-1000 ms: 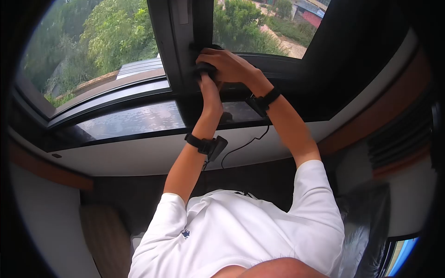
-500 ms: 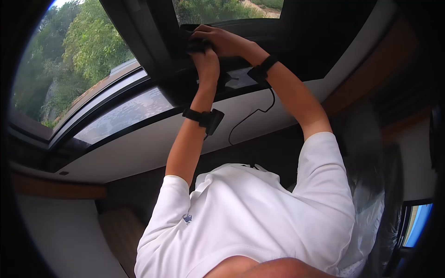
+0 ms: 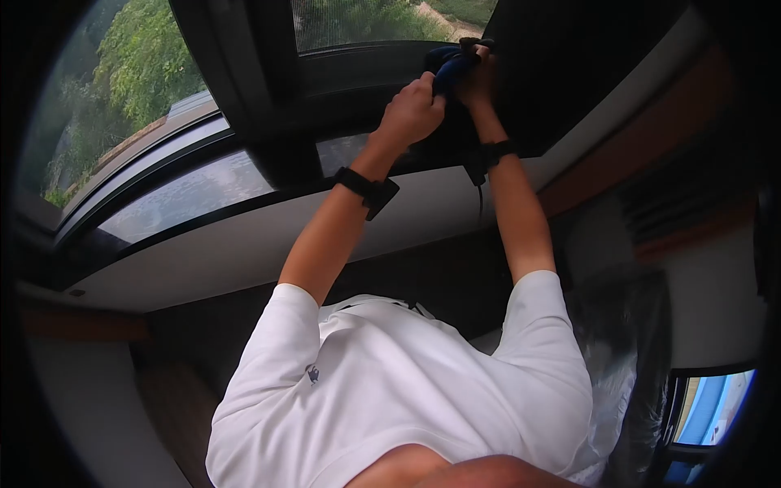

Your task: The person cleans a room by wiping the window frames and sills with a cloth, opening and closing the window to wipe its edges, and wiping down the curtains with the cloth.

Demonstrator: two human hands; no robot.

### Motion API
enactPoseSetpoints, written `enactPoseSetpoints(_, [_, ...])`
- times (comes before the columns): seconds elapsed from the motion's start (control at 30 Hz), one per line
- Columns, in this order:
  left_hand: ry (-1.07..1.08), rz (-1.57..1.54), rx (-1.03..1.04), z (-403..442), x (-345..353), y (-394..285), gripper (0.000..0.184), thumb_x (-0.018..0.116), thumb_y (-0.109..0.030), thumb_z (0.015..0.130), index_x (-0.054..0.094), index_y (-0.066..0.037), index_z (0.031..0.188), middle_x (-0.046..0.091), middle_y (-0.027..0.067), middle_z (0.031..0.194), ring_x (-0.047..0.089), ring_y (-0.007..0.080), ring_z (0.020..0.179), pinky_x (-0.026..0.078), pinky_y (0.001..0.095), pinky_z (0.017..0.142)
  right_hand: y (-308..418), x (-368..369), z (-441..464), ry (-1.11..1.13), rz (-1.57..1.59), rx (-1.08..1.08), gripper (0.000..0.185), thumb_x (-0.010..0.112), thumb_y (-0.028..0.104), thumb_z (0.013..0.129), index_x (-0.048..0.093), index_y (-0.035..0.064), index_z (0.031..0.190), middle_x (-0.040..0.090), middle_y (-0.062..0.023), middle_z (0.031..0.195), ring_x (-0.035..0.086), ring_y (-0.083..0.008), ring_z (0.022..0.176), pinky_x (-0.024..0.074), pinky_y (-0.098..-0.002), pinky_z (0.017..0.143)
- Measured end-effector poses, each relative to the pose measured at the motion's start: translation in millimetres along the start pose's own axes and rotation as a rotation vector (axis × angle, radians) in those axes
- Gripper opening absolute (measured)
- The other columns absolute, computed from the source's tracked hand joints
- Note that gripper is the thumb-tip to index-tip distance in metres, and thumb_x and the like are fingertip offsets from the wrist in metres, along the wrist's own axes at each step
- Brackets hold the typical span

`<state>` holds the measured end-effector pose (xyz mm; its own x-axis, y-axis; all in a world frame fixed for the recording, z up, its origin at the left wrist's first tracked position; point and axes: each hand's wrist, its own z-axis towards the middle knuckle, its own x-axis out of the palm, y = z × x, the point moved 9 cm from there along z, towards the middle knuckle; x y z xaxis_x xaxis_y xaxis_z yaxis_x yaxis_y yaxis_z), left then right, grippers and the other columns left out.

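My left hand [image 3: 413,111] is closed on the lower left end of a dark blue item [image 3: 449,73], which looks like bunched cloth. My right hand [image 3: 480,80] grips the item's right side, its fingers partly blurred and in shadow. Both hands are raised in front of a dark window frame [image 3: 350,69], just below the corner of a screened window pane [image 3: 366,24]. A black strap with a small box [image 3: 370,191] is on my left wrist, and another black strap [image 3: 496,152] is on my right wrist.
A large window [image 3: 138,81] showing trees is at the upper left, above a pale sill panel [image 3: 187,195]. Clear plastic sheeting [image 3: 610,390] hangs at the right, near a small window [image 3: 708,407]. A brown trim strip [image 3: 643,138] runs along the right wall.
Both hands have moved right along the frame, away from the upright post. They have drawn apart slightly, and the dark blue item now shows between them. The view has shifted.
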<state>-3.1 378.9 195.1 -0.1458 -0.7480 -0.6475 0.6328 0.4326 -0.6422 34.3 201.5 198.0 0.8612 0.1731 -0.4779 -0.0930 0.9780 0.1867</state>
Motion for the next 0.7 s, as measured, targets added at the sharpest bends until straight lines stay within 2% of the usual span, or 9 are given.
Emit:
enactPoseSetpoints(0.13, [-0.463,0.251,0.265,-52.6,-90.8,17.9,0.054,0.065,-0.005,0.083,0.045,-0.008,0.133,0.052,0.019,0.126,0.057,0.0398,0.115,0.052,0.0465,0.09,107.9,48.0,-15.9,0.029,-0.1,-0.234,0.051,0.077,0.022,0.072,0.053,-0.002,0.11,0.045,-0.02,0.112,0.047,-0.0367,0.106,0.0442,-0.0464,0.089])
enactPoseSetpoints(0.2, [-0.361,0.279,0.098,-65.7,-109.9,54.2,0.061,0.065,-0.002,0.081,0.042,-0.01,0.137,0.053,0.0207,0.126,0.058,0.0407,0.115,0.052,0.0468,0.091,168.8,51.8,-22.9,0.106,0.467,-0.167,0.055,0.078,0.016,0.073,0.05,-0.0042,0.116,0.045,-0.0227,0.115,0.047,-0.038,0.111,0.0472,-0.0456,0.09])
enactPoseSetpoints(0.33, [-0.307,0.136,-0.188,-93.7,-150.6,117.1,0.078,0.069,-0.004,0.077,0.034,-0.017,0.145,0.051,0.0289,0.12,0.054,0.0484,0.113,0.055,0.0496,0.086,272.6,70.7,-31.8,0.296,0.806,-0.101,0.062,0.078,0.014,0.075,0.046,-0.0058,0.124,0.047,-0.0256,0.117,0.051,-0.0408,0.113,0.0497,-0.0444,0.09])
enactPoseSetpoints(0.4, [-0.329,0.121,-0.218,-105.2,-171.7,139.5,0.081,0.07,-0.004,0.077,0.031,-0.019,0.146,0.051,0.0329,0.117,0.057,0.051,0.107,0.054,0.0502,0.086,298.8,87.3,-37.7,0.442,1.104,0.144,0.066,0.077,0.013,0.076,0.043,-0.0073,0.129,0.051,-0.029,0.118,0.057,-0.043,0.109,0.0503,-0.0433,0.091])
enactPoseSetpoints(0.47, [-0.401,0.112,-0.059,-120.7,-194.2,147.9,0.081,0.068,-0.003,0.079,0.028,-0.021,0.148,0.05,0.0324,0.117,0.06,0.0524,0.1,0.054,0.0482,0.083,332.7,90.9,-37.8,0.439,1.107,0.043,0.066,0.078,0.012,0.076,0.043,-0.0079,0.129,0.053,-0.0298,0.118,0.059,-0.0429,0.108,0.0505,-0.0425,0.091])
enactPoseSetpoints(0.53, [-0.466,0.127,-0.074,-130.5,-217.8,164.9,0.073,0.07,-0.005,0.08,0.037,-0.015,0.143,0.056,0.0298,0.115,0.064,0.0474,0.099,0.055,0.0441,0.081,360.0,91.8,-39.7,0.426,1.089,-0.054,0.067,0.078,0.012,0.076,0.043,-0.0085,0.129,0.055,-0.0305,0.119,0.061,-0.0428,0.108,0.0507,-0.0417,0.091])
enactPoseSetpoints(0.6, [-0.491,-0.011,-0.191,-133.0,-245.6,175.3,0.062,0.072,-0.003,0.079,0.049,-0.008,0.137,0.066,0.0193,0.116,0.066,0.0294,0.109,0.055,0.036,0.088,379.4,97.4,-41.8,0.521,1.07,-0.032,0.063,0.076,0.007,0.075,0.045,-0.0086,0.128,0.054,-0.0313,0.122,0.062,-0.0421,0.108,0.0522,-0.0412,0.091])
enactPoseSetpoints(0.67, [-0.617,0.059,0.089,-121.2,-279.9,162.8,0.042,0.075,-0.004,0.078,0.061,0.0,0.118,0.069,0.0173,0.111,0.069,0.0258,0.101,0.057,0.0353,0.082,395.4,78.9,-6.1,0.39,1.011,-0.185,0.062,0.075,0.004,0.076,0.045,-0.0037,0.13,0.058,-0.0286,0.118,0.062,-0.0404,0.108,0.0529,-0.0405,0.09])
enactPoseSetpoints(0.7, [-0.654,0.041,0.188,-111.8,-297.1,153.2,0.046,0.071,-0.001,0.08,0.058,-0.002,0.125,0.067,0.0167,0.116,0.068,0.0247,0.104,0.056,0.0334,0.085,404.1,54.6,13.2,0.286,0.942,-0.319,0.063,0.073,0.001,0.077,0.044,0.0012,0.133,0.062,-0.0259,0.115,0.063,-0.0388,0.109,0.0536,-0.0399,0.089])
